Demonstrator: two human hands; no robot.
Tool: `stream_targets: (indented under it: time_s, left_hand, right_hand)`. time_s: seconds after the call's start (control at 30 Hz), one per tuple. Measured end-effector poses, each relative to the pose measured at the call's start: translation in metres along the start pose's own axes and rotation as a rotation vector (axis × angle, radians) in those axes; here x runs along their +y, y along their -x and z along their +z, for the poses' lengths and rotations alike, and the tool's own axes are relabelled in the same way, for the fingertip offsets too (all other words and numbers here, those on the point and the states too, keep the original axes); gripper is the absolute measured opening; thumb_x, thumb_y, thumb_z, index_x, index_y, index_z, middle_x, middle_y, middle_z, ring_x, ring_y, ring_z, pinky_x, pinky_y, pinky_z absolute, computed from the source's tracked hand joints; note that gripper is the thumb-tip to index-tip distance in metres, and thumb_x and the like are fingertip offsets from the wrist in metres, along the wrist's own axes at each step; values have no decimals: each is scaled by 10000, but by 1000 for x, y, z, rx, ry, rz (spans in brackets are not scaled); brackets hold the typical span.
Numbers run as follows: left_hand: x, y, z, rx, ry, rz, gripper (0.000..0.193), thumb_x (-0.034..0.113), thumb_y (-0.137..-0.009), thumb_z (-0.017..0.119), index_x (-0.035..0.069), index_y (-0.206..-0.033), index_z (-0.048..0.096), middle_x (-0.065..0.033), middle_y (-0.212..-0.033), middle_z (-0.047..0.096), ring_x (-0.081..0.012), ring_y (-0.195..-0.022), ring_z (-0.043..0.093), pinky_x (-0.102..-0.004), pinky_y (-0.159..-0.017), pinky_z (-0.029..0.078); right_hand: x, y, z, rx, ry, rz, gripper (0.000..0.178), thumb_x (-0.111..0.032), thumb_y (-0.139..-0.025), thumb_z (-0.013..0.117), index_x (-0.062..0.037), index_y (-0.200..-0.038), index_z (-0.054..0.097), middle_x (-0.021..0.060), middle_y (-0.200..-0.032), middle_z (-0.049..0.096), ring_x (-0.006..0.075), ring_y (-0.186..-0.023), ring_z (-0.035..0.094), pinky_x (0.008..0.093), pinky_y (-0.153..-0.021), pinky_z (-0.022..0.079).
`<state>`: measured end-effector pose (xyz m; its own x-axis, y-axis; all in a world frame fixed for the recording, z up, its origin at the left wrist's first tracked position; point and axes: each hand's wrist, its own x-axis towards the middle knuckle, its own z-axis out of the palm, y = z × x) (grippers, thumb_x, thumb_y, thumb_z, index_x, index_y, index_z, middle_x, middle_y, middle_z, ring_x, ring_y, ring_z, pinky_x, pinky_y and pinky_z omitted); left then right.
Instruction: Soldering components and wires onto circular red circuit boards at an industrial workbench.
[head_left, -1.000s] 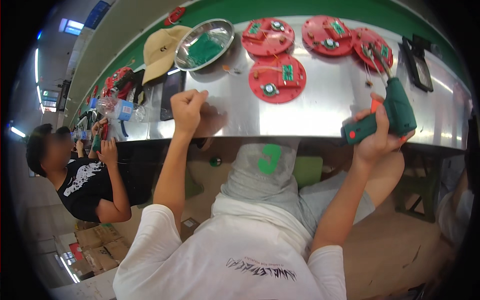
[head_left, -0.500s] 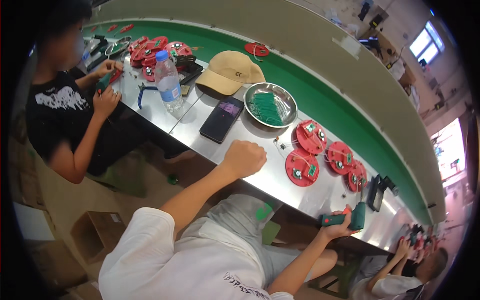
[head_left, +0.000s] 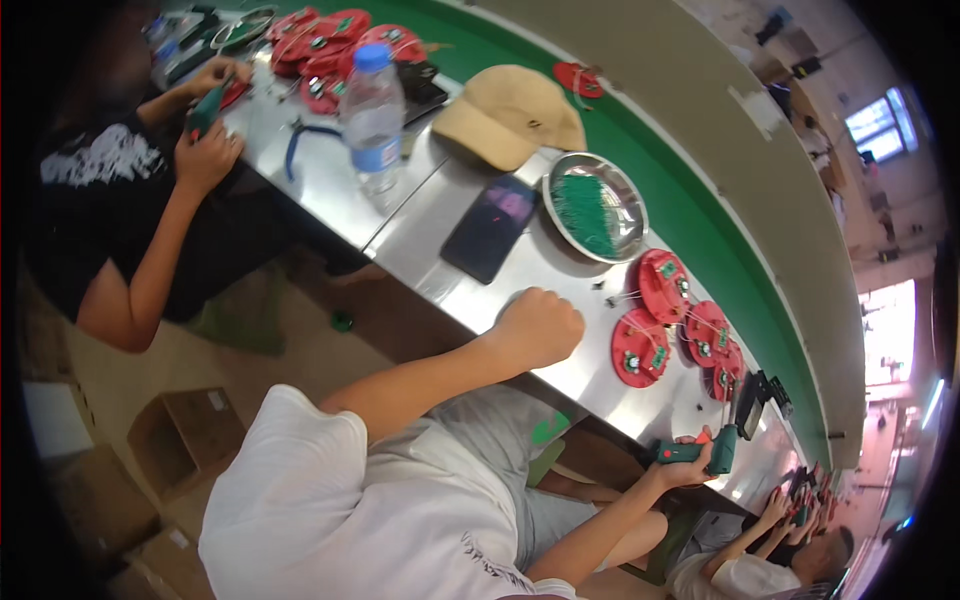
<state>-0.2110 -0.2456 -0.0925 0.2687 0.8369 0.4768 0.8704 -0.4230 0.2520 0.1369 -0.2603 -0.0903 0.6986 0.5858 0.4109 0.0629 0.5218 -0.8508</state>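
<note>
My left hand (head_left: 540, 326) is closed in a fist at the near edge of the metal table, between a black phone (head_left: 490, 230) and the red discs. Whatever its fingers may hold is hidden. A green cordless screwdriver (head_left: 722, 452) with a red button is gripped by my right hand (head_left: 688, 470), its bit pointing up and away past the near edge. Red round discs (head_left: 640, 347) with small green circuit boards and thin wires lie between my hands, partly overlapping. Beyond the phone, a round steel bowl (head_left: 640, 215) contains a bundle of thin green wires (head_left: 583, 215).
A tan cap (head_left: 510, 112) and a water bottle (head_left: 374, 130) stand left of the bowl. Blue-handled pliers (head_left: 293, 150) and a pile of red discs (head_left: 320, 45) lie farther left. A co-worker (head_left: 130, 220) holds a green tool there. Black parts (head_left: 752, 405) lie at right.
The view has swung, so the table's things appear farther right. My left fist sits slightly farther from the phone. My right hand keeps its hold on the screwdriver.
</note>
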Motion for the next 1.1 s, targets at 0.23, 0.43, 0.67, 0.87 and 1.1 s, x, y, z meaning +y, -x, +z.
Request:
stream_targets:
  time_s: [0.23,0.43,0.67,0.87,1.1]
  left_hand:
    - [3,5,4,-121,-46,133,173,203,-781,626,101,-642,615,-107,-650,654,-257,-604,670,-400,-514,497]
    - [-26,-64,-48,-576,235,100,282,249,-821,596,-3,-714,666,-241,-704,646,-430,-707,653,-526,-709,519]
    - [-139,-285,-45,-48,-87,-131,424,372,-826,683,-33,-938,732,-285,-927,705,-387,-898,712,-448,-790,554]
    - [-407,-355,29,95,-243,-689,418,340,-750,754,-21,-960,739,-275,-1004,705,-360,-973,712,-425,-844,553]
    - [-346,-396,139,25,-140,-716,384,338,-788,688,6,-973,742,-262,-1024,701,-370,-988,698,-445,-828,560]
  right_hand:
    - [-3,10,-9,49,2,-8,341,-102,-897,582,85,-1178,532,224,-1039,686,166,-516,549,273,-468,456]
    - [8,6,-28,-1,-40,68,355,-116,-905,571,95,-1188,531,225,-1047,686,164,-534,553,273,-491,463]
    - [-3,8,-17,-1,68,107,392,-203,-921,541,125,-1131,582,206,-957,676,169,-572,542,293,-561,454]
    - [10,10,-23,-33,-44,135,414,-149,-907,528,114,-1221,466,283,-1105,633,192,-494,553,269,-424,469]
    - [-5,13,-27,133,65,208,419,-211,-942,520,142,-1166,558,194,-987,652,179,-565,542,293,-515,453]
